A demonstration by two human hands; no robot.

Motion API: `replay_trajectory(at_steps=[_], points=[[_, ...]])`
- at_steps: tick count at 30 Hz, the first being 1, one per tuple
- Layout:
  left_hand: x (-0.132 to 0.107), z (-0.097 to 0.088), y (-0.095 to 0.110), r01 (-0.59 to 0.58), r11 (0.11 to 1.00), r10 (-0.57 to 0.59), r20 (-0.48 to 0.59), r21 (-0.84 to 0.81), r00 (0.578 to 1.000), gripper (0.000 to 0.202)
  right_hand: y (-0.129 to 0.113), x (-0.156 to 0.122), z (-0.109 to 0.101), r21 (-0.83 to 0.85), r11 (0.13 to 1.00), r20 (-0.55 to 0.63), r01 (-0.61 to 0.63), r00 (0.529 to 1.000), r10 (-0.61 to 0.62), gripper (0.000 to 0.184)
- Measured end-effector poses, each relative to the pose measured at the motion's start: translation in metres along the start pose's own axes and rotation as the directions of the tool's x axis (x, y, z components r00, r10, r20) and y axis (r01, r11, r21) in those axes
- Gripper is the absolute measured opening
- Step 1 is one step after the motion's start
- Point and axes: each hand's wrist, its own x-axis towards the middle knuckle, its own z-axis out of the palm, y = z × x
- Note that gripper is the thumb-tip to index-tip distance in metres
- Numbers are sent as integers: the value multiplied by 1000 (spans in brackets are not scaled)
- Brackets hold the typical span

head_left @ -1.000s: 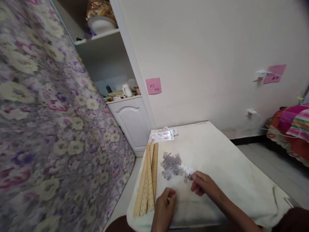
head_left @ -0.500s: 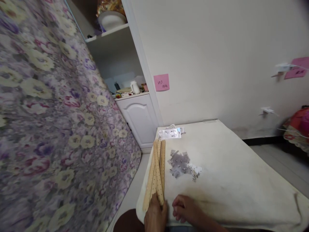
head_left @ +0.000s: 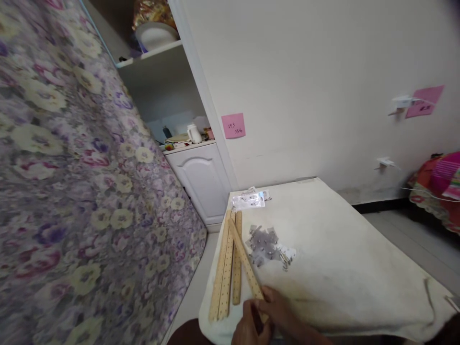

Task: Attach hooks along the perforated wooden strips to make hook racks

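Several perforated wooden strips (head_left: 226,270) lie side by side at the left edge of a white cloth-covered table (head_left: 345,258). One strip (head_left: 246,261) lies slanted across them, and both my hands meet at its near end. My left hand (head_left: 249,328) and my right hand (head_left: 283,314) have their fingers closed around that end. A small heap of grey metal pieces (head_left: 266,244) lies just right of the strips. A clear plastic packet (head_left: 247,201) sits at the table's far left corner.
A floral-patterned fabric (head_left: 82,191) fills the left side. Behind the table stand a white cupboard (head_left: 201,179) and shelf with a bowl (head_left: 154,36). Pink notes (head_left: 233,126) are stuck on the wall. Colourful bedding (head_left: 438,189) lies at the right.
My right hand left the metal pieces and came back to the near edge. Both hands took hold of one strip, which now lies slanted across the others.
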Motion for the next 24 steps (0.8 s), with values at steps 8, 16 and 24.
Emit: replay_trajectory(at_steps=[8, 16, 24], points=[[12, -31, -3, -47, 761, -101, -189, -647, 977, 67, -41, -61, -62, 22, 987, 237, -161, 960, 151, 32], [26, -52, 1, -70, 173, -297, -120, -982, 947, 51, -84, -149, -164, -224, 936, 281, -273, 901, 330, 30], [25, -10, 7, 37, 22, -319, 28, -999, 947, 24, -84, -154, -236, -631, 771, -37, -89, 996, 85, 39]])
